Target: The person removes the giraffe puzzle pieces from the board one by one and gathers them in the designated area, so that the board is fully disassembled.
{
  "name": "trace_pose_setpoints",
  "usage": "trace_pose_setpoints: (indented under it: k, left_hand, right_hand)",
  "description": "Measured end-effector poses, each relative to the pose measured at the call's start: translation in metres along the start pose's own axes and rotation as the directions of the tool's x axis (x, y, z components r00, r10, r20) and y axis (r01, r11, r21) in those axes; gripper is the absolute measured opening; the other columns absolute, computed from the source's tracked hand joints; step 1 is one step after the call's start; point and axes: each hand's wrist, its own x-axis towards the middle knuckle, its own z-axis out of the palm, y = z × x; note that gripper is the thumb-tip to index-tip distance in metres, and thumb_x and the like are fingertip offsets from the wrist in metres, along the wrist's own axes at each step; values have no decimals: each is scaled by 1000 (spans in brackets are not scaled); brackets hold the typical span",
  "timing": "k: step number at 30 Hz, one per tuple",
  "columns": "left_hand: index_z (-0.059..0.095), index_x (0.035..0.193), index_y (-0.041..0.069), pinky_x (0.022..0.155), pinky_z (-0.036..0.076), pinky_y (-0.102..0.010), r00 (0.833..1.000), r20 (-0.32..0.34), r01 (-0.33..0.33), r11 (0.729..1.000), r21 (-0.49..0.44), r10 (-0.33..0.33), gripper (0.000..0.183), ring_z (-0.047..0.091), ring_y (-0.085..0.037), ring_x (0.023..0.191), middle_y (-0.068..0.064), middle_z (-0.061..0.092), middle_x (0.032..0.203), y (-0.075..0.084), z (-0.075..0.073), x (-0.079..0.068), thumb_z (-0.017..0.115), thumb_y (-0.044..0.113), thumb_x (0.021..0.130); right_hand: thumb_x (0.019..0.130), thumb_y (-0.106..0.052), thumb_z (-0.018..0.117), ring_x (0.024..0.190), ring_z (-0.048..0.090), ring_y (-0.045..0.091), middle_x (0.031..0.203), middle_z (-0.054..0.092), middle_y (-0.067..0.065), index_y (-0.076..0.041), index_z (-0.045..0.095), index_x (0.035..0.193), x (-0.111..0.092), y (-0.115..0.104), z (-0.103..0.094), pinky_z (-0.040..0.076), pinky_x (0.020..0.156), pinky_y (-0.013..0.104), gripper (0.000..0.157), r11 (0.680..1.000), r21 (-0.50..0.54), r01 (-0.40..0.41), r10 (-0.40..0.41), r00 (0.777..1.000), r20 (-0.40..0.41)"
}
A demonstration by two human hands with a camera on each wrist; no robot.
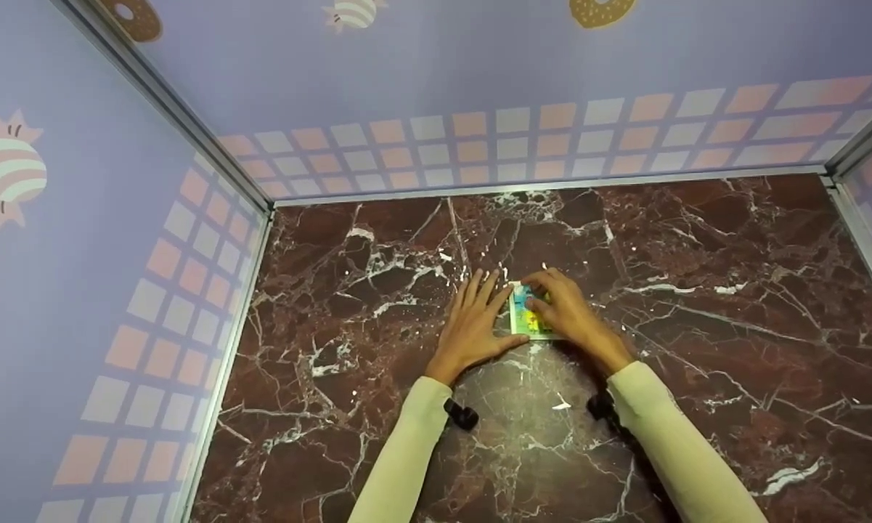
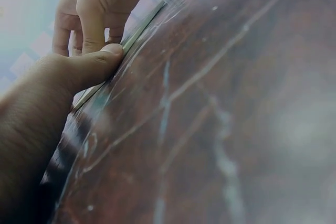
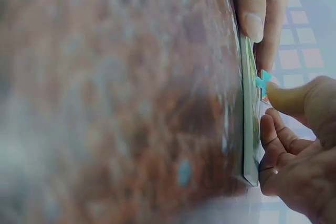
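A small, colourful jigsaw puzzle board (image 1: 536, 335) with a pale border lies flat on the marbled surface between the two hands. My left hand (image 1: 472, 323) rests at its left side, fingers spread and straight, thumb tip on the near edge. From the right, my right hand (image 1: 572, 309) reaches over the board and covers much of its picture. In the right wrist view its thumb and fingers pinch a blue puzzle piece (image 3: 264, 81), tilted up from the board's face. Against the board's thin edge (image 2: 143, 27) rests the left thumb in the left wrist view.
The dark red, white-veined marble surface (image 1: 377, 327) spreads around the board. A lilac wall (image 1: 494, 65) with pink and white squares rises at the back, and a similar wall (image 1: 94, 240) stands on the left. Metal strips line the corners.
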Motion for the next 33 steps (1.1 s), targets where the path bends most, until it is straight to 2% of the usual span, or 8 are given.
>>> trace_pose_setpoints:
  k: [6, 9, 12, 15, 18, 21, 26, 33]
  left_hand:
    - [37, 175, 24, 138, -1, -51, 1000, 7, 9, 1000, 1, -9, 107, 3, -32, 172, -7, 17, 185, -2, -1, -2, 61, 87, 91]
    - [36, 175, 24, 138, -1, -50, 1000, 9, 11, 1000, 0, -11, 107, 4, -32, 172, -7, 17, 185, -2, -1, -2, 62, 86, 91]
    - [37, 174, 23, 139, 1, -52, 1000, 2, 3, 1000, -10, -3, 107, 5, -33, 171, -8, 18, 184, -1, -2, -2, 63, 85, 92]
    - [37, 174, 22, 139, 3, -54, 1000, -1, -3, 1000, -17, 3, 106, 6, -34, 171, -8, 19, 184, 0, -1, -3, 63, 85, 93]
    - [37, 174, 21, 139, 3, -54, 1000, -1, 4, 1000, -20, -4, 106, 6, -33, 171, -7, 19, 184, 0, -3, -1, 63, 84, 93]
    - [38, 174, 21, 139, 4, -53, 1000, 1, 6, 1000, -13, -6, 106, 6, -33, 171, -7, 19, 184, 1, -2, -2, 64, 84, 92]
    - [38, 174, 20, 139, 4, -54, 1000, -1, -7, 999, -33, 7, 104, 6, -34, 171, -8, 17, 185, 2, -1, -1, 61, 83, 95]
    - [35, 175, 21, 138, 2, -54, 1000, 12, 0, 997, -72, 1, 93, 6, -33, 171, -7, 16, 185, -2, -4, -1, 60, 72, 101]
  right_hand:
    - [100, 5, 74, 92, 70, 34, 99, 73, 20, 6, 75, 107, 0, 0, 3, 58, 85, 47, 7, 998, 45, -42, 46, 994, -95]
    - [101, 3, 74, 94, 71, 32, 101, 76, 20, 6, 75, 105, 0, 0, 2, 59, 87, 43, 6, 994, 77, -73, 80, 992, -98]
    - [101, 2, 75, 94, 71, 29, 102, 78, 19, 6, 77, 105, -2, 1, 0, 58, 87, 33, 6, 987, 123, -102, 115, 988, -104]
    - [100, 1, 77, 89, 71, 26, 99, 79, 18, 6, 77, 104, -5, 2, -3, 54, 83, 22, 7, 980, 162, -116, 138, 981, -133]
    - [100, 2, 77, 83, 70, 22, 96, 79, 18, 6, 78, 104, -5, 2, -9, 53, 77, 15, 7, 973, 200, -114, 146, 977, -154]
    - [100, 1, 77, 81, 69, 18, 95, 79, 19, 7, 78, 104, -11, 1, -13, 53, 74, 13, 7, 967, 228, -111, 150, 976, -161]
    - [99, 0, 78, 83, 68, 13, 96, 80, 15, 5, 79, 104, -20, -1, -21, 54, 78, 14, 7, 969, 223, -110, 145, 978, -149]
    - [98, 2, 79, 83, 70, 14, 98, 82, 12, 0, 81, 103, -31, -7, -27, 55, 78, 14, 6, 971, 216, -102, 128, 986, -110]
